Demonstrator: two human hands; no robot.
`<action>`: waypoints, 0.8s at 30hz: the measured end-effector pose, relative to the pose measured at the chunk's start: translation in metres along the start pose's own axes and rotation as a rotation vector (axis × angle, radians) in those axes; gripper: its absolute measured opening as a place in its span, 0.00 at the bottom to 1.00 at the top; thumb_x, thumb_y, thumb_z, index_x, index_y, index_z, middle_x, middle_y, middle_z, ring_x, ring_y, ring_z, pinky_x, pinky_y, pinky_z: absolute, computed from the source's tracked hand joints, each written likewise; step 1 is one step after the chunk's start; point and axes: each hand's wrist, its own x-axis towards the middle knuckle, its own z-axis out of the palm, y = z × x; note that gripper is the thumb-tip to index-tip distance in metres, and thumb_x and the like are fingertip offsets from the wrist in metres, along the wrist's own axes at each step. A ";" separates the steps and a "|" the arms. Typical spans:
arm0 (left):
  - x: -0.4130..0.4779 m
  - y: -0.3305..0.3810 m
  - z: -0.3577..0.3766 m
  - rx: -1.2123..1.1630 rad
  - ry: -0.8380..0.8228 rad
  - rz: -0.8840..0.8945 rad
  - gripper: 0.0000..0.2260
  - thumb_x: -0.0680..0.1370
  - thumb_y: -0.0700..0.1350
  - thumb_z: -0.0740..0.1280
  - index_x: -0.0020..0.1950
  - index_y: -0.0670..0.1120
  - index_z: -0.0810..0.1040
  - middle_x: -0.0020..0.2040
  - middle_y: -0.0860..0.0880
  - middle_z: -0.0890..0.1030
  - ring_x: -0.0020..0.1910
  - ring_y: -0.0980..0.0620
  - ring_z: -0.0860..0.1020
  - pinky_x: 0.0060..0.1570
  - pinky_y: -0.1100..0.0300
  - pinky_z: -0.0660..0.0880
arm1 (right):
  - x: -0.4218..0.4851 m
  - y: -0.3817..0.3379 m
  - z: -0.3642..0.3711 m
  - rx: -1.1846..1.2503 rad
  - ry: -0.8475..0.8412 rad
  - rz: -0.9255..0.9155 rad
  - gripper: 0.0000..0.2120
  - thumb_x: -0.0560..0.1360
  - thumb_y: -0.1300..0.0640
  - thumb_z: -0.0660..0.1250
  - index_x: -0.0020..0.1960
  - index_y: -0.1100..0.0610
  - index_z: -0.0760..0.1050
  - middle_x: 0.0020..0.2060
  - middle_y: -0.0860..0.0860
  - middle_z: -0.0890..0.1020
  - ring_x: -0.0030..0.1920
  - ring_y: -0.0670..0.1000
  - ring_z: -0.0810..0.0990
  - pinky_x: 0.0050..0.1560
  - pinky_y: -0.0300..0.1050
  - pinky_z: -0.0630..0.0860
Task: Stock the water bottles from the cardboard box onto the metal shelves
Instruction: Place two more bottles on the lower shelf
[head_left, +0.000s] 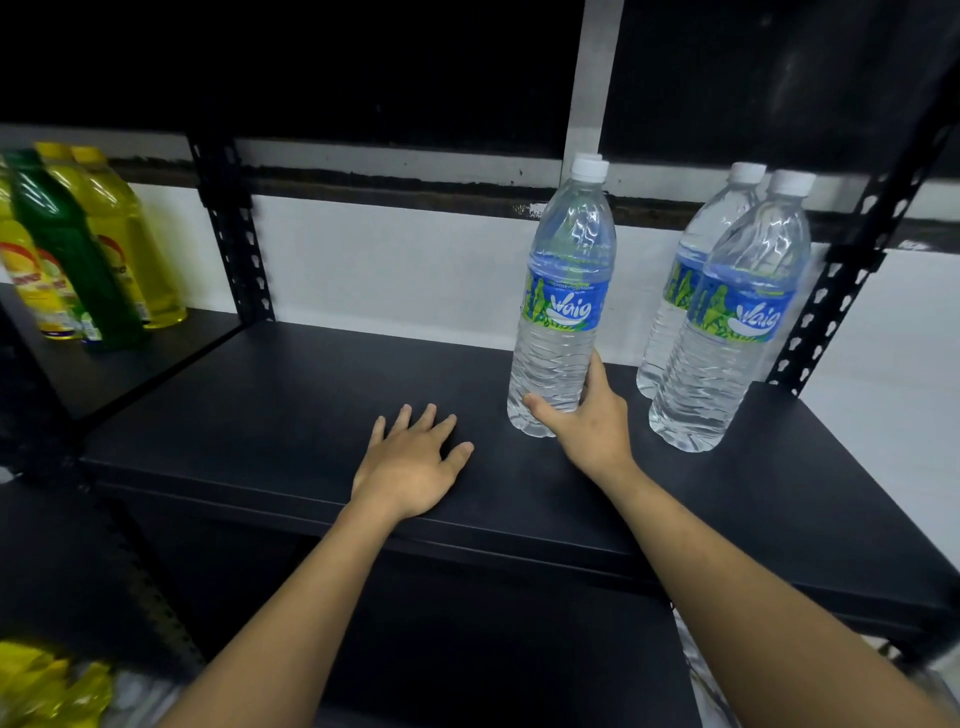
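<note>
Black metal shelf (291, 415) holds two water bottles (727, 322) at right, the right hand (592, 431) grips a third bottle (563, 291) standing beside them, the left hand (410, 467) lies flat and spread, and most of the shelf remains unstocked.

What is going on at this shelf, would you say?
A person is stocking the black metal shelf. The right hand grips the base of an upright water bottle standing on it; the left hand lies flat and open beside it. To the right stand two more bottles.
</note>
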 end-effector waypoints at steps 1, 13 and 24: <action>0.000 0.000 0.000 0.002 -0.002 -0.002 0.29 0.85 0.64 0.46 0.85 0.55 0.53 0.85 0.53 0.48 0.84 0.47 0.42 0.81 0.45 0.39 | -0.001 0.000 0.001 -0.001 0.005 0.000 0.37 0.69 0.52 0.80 0.73 0.47 0.69 0.56 0.42 0.84 0.56 0.42 0.81 0.49 0.18 0.67; -0.005 0.002 0.001 -0.024 0.016 -0.006 0.28 0.85 0.64 0.47 0.84 0.55 0.56 0.85 0.52 0.51 0.84 0.47 0.45 0.82 0.45 0.42 | -0.011 0.006 0.003 -0.021 0.017 0.033 0.47 0.71 0.53 0.80 0.82 0.55 0.56 0.64 0.45 0.82 0.61 0.42 0.80 0.57 0.22 0.67; -0.133 -0.005 0.046 -0.130 0.350 0.153 0.26 0.85 0.60 0.57 0.81 0.50 0.66 0.82 0.51 0.62 0.83 0.50 0.55 0.82 0.46 0.49 | -0.157 -0.026 -0.018 -0.231 -0.085 -0.180 0.39 0.78 0.50 0.71 0.82 0.54 0.55 0.77 0.52 0.69 0.76 0.53 0.68 0.72 0.43 0.65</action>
